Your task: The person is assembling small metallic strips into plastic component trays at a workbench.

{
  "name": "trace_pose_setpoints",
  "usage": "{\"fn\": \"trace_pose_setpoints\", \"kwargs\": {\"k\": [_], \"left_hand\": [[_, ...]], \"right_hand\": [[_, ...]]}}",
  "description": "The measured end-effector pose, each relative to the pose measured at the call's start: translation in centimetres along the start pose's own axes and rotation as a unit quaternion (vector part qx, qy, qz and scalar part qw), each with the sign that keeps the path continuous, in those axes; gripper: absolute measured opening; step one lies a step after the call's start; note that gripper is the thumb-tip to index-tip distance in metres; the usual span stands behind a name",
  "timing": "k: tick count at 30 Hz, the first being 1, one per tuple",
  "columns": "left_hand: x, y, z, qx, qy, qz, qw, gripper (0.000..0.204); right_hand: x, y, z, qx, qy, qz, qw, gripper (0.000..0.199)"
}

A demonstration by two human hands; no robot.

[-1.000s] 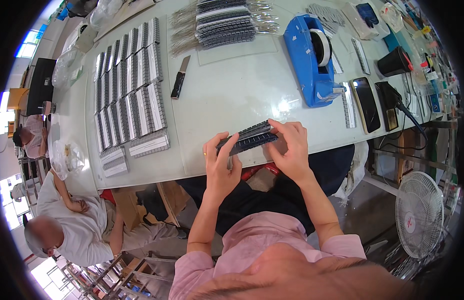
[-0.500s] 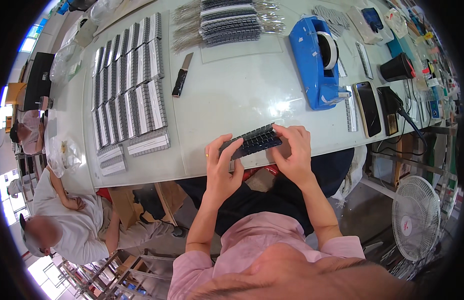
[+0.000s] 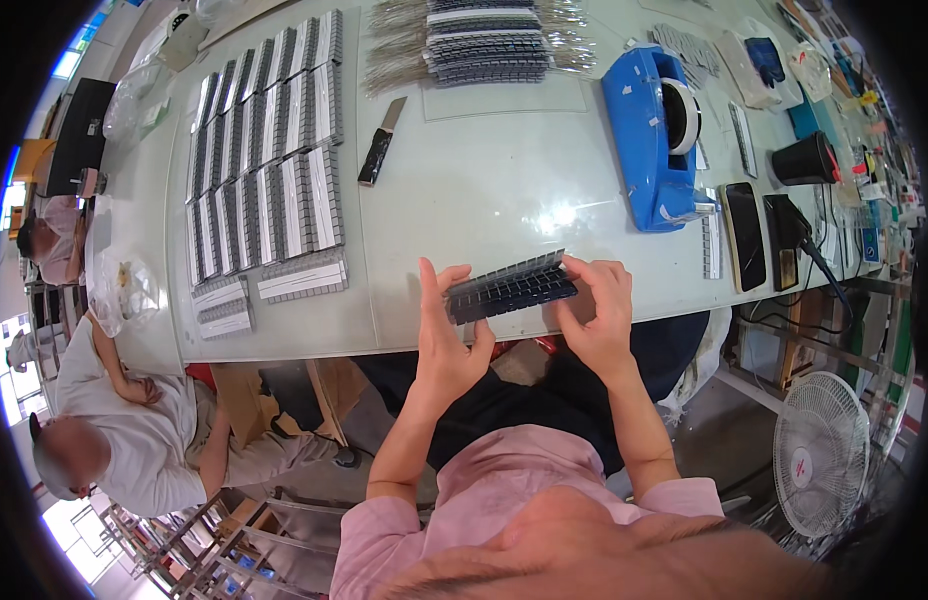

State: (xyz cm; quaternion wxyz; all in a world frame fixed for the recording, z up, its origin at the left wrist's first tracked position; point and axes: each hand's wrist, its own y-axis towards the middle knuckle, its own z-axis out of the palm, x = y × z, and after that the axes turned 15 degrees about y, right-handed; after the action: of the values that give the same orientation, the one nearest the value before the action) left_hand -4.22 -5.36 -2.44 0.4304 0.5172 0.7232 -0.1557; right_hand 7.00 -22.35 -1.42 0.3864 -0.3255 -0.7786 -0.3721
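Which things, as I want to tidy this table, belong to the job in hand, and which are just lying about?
Seemingly part of the job:
dark gridded strips, held in the left hand and right hand
grey-and-white strips in rows
silver-fringed stack
perhaps the knife and blue tape dispenser, untouched

Apparently just lying about:
phone
black cup
clear plastic bag

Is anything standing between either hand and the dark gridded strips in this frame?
Nothing visible: the left hand holds the dark gridded strips at their left end, the right hand at their right. The blue tape dispenser and knife are beyond the hands, out of the way.
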Motion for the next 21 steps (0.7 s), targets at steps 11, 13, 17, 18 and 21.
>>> {"fn": "trace_pose_setpoints", "kwargs": {"k": [11,13,17,18,21], "left_hand": [[-0.4,0.1,0.3,-0.031,-0.013,0.003,0.999,0.104],[-0.6,0.2,0.3,-0.027,-0.03,-0.006,0.999,0.105],[-1.0,0.3,0.3,-0.03,-0.029,-0.025,0.999,0.104],[-1.0,0.4,0.4,-0.034,-0.028,-0.024,0.999,0.104],[-1.0,0.3,0.6,-0.043,-0.023,-0.023,0.999,0.104]], "right_hand": [[0.2,0.2,0.2,-0.015,0.005,-0.013,1.0,0.053],[0.1,0.1,0.2,-0.018,0.002,-0.021,1.0,0.053],[-0.1,0.0,0.4,-0.031,0.004,-0.035,0.999,0.05],[0.0,0.0,0.4,-0.033,0.005,-0.039,0.999,0.05],[0.2,0.0,0.4,-0.038,0.005,-0.043,0.998,0.05]]}}
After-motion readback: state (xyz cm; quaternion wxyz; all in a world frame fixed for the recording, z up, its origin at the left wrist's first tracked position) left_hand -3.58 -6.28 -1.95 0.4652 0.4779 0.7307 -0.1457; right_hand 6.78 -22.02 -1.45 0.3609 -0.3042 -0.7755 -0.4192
